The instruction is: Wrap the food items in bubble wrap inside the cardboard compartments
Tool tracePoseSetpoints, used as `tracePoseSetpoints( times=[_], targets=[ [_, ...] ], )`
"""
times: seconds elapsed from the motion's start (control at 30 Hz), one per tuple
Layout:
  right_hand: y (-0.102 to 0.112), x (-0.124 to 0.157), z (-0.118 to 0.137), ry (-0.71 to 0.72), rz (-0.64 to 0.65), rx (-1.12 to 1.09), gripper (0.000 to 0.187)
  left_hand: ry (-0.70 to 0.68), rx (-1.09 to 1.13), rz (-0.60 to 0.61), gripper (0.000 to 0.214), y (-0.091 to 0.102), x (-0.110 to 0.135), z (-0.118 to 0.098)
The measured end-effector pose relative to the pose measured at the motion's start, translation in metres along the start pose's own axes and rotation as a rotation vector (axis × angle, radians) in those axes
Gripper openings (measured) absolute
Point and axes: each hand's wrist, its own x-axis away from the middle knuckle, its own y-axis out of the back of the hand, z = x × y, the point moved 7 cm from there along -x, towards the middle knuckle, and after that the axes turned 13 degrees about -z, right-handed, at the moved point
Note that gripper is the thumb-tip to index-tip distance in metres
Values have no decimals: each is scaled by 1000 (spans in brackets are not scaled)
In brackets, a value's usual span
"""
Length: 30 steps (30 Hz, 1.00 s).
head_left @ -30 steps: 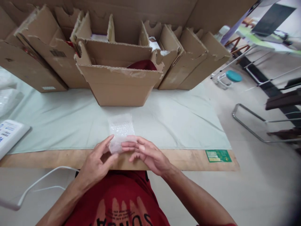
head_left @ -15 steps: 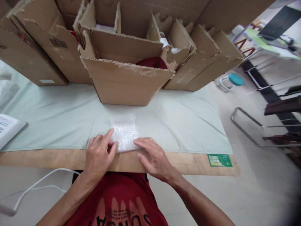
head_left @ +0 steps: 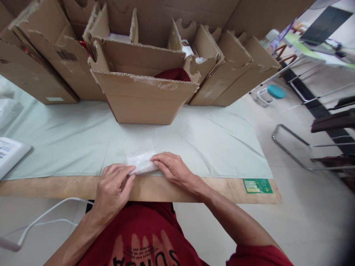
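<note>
Far left of the big brown box [head_left: 146,99], a white thing [head_left: 12,153] sits on the tabletop [head_left: 216,189]. On the person's side of the box, the left hand [head_left: 114,186] pinches the left end of some bubble wrap [head_left: 142,162]. The bubble wrap is over the pale green cloth [head_left: 216,155], near the box. Apart from the left one, the right hand [head_left: 174,168] grips the other end. Far right of the box, a green card [head_left: 257,186] lies flat.

Pale tiled floor [head_left: 302,214], dark strip [head_left: 314,106], teal-topped stool [head_left: 276,91]
</note>
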Motion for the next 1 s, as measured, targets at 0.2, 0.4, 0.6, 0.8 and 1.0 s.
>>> tracePoseSetpoints(
  times=[0.2,0.4,0.6,0.8,1.0],
  targets=[
    [18,5,24,241,-244,196,21,475,45,17,32,-15,-4,37],
    [-15,3,19,350,33,266,23,459,-34,-20,36,-15,-11,40],
    [-6,-13,2,-57,-132,-27,23,967,515,-118,69,-14,16,44],
    [-14,6,15,-369,-16,-477,20,1243,867,-69,80,-37,21,30],
    [17,-5,14,-265,-12,-359,60,909,614,50,78,-43,17,26]
  ],
)
